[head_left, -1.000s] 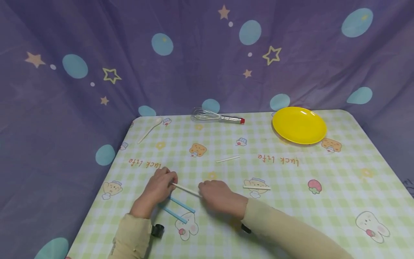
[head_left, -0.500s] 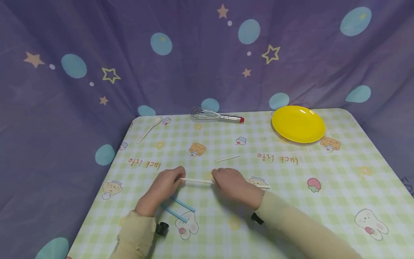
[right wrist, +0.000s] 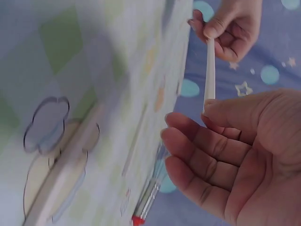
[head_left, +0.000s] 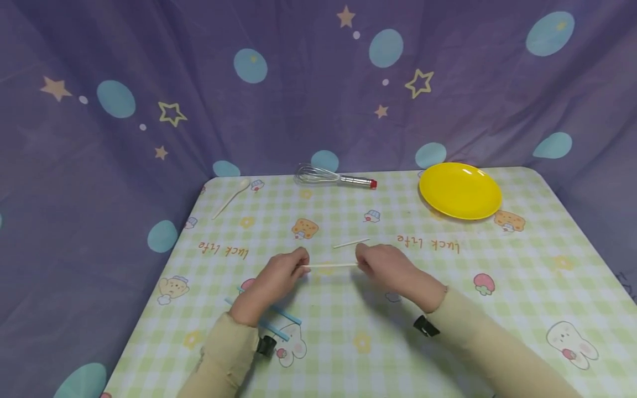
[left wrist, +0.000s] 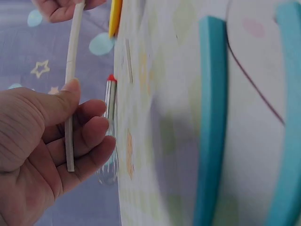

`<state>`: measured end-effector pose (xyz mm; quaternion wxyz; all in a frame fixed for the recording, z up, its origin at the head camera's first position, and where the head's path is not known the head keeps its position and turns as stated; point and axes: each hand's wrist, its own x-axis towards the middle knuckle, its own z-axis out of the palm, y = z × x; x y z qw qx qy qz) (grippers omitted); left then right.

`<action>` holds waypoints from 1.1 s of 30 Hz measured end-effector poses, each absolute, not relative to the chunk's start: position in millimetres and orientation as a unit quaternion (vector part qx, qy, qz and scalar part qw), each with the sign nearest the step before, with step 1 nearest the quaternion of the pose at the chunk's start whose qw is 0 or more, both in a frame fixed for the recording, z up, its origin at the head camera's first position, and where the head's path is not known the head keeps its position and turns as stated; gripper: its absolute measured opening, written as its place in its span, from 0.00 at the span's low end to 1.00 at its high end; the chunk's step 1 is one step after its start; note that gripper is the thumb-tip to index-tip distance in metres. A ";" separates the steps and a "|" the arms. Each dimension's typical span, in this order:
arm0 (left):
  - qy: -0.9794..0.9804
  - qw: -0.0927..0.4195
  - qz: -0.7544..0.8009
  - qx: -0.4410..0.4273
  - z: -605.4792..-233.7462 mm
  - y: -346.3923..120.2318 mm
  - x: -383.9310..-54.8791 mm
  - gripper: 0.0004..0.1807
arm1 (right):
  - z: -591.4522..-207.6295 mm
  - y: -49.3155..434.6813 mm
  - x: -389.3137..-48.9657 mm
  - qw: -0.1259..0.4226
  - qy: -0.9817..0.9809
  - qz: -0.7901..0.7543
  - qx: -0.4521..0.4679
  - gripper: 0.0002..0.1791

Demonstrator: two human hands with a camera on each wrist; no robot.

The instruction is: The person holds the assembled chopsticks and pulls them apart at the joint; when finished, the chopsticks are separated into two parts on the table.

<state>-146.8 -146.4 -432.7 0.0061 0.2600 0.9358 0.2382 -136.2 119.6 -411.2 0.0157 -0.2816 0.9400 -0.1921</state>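
A thin off-white stick, chopstick-like, is stretched level between both hands just above the table. My left hand pinches one end between thumb and fingers; in the left wrist view that end of the stick runs across the curled fingers. My right hand pinches the other end, its remaining fingers loosely bent in the right wrist view. Beneath my left wrist lie two light-blue sticks, partly covered by the arm. A short white stick lies beyond the hands. Another white stick lies below my right hand.
On the checked tablecloth, a whisk with a red tip lies at the back edge. A yellow plate stands back right, a white spoon back left. A purple patterned curtain hangs behind the table.
Both hands have moved right and farther from me, carrying the white stick, which has turned from slanted to nearly level across. More of the blue sticks shows; the right arm now covers the nearer white stick.
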 end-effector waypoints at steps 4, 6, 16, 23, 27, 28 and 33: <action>0.932 -0.001 0.226 0.285 -430.6 -133.9 -149.0 0.08 | -408.9 134.6 -135.7 0.010 0.937 -0.210 -0.277 0.10; 0.929 -0.004 0.220 0.296 -429.9 -128.1 -149.8 0.04 | -409.4 141.0 -135.7 0.007 0.937 -0.216 -0.275 0.10; 0.916 0.000 0.218 0.337 -432.0 -101.8 -150.5 0.02 | -415.3 157.5 -134.3 0.015 0.941 -0.219 -0.259 0.07; 0.913 -0.002 0.208 0.351 -433.6 -81.6 -147.7 0.03 | -418.3 156.4 -132.2 -0.012 0.931 -0.224 -0.288 0.05; 0.911 -0.003 0.199 0.362 -434.8 -71.1 -147.3 0.03 | -421.4 155.7 -130.7 -0.026 0.928 -0.223 -0.298 0.07; 0.910 -0.003 0.198 0.364 -435.2 -68.8 -147.5 0.02 | -422.2 155.5 -130.5 -0.028 0.928 -0.224 -0.298 0.08; 0.907 -0.009 0.191 0.376 -435.5 -59.0 -147.7 0.03 | -425.8 153.7 -129.1 -0.039 0.930 -0.216 -0.296 0.07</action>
